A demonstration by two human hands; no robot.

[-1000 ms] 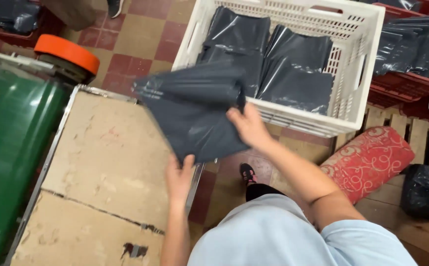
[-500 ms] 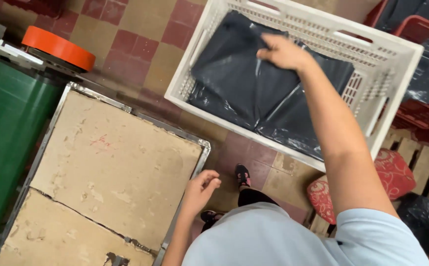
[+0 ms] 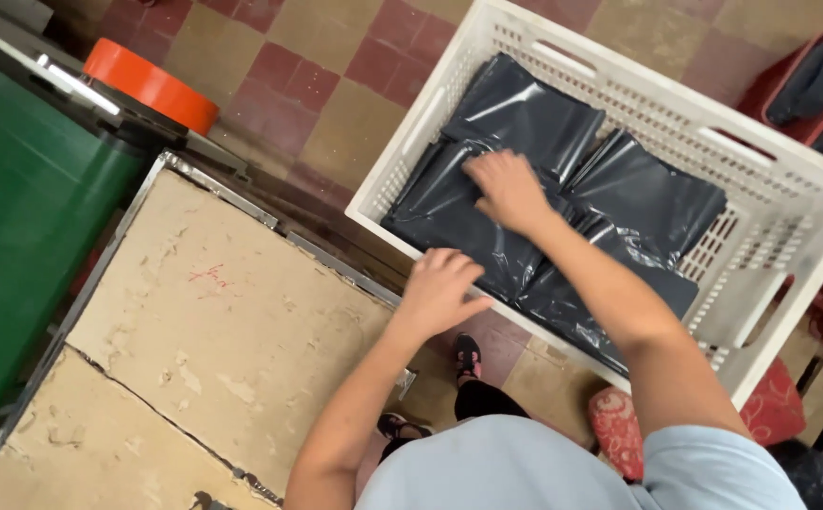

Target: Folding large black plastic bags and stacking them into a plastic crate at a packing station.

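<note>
A white plastic crate stands on the floor and holds several dark grey plastic mailer bags. My right hand lies flat on the near-left bag inside the crate, fingers spread, pressing on it. My left hand reaches over the crate's near rim, fingers touching the same bag's edge. Neither hand visibly grips anything.
A worn beige tabletop with a metal frame sits at left. A green conveyor belt and an orange roll lie further left. A red crate with more bags is at top right. A red patterned stool stands below the crate.
My right hand carried a grey bag from the table into the crate and now rests on it. My left hand left the table edge and reached to the crate.
</note>
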